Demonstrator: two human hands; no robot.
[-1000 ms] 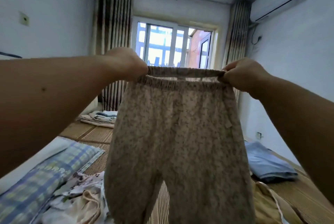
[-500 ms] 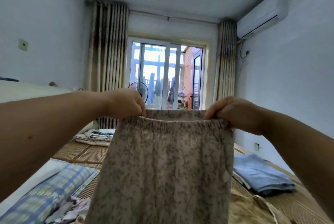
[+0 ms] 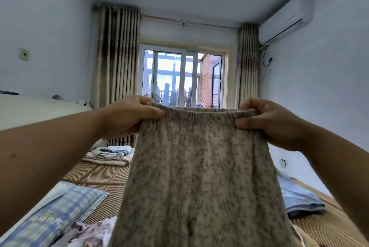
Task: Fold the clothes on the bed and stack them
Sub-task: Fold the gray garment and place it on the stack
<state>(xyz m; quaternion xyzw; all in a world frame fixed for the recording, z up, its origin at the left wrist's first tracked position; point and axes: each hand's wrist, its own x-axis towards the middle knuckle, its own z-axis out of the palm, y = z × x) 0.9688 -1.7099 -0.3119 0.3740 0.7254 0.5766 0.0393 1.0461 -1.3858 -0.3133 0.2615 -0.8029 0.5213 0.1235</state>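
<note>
Holding speckled trousers (image 3: 199, 177) aloft, left hand (image 3: 127, 116) and right hand (image 3: 273, 123) each pinching one waistband end, apparently squaring the garment for folding; legs hanging out of view.

Bare mat (image 3: 103, 175) ahead-left, folded stack (image 3: 111, 155) beyond — blue pile (image 3: 299, 198) blocks right

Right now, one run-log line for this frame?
stage: pre-fold | left hand: pinching waistband | right hand: pinching waistband | speckled beige trousers: held up, hanging | folded stack: on bed mat
</note>
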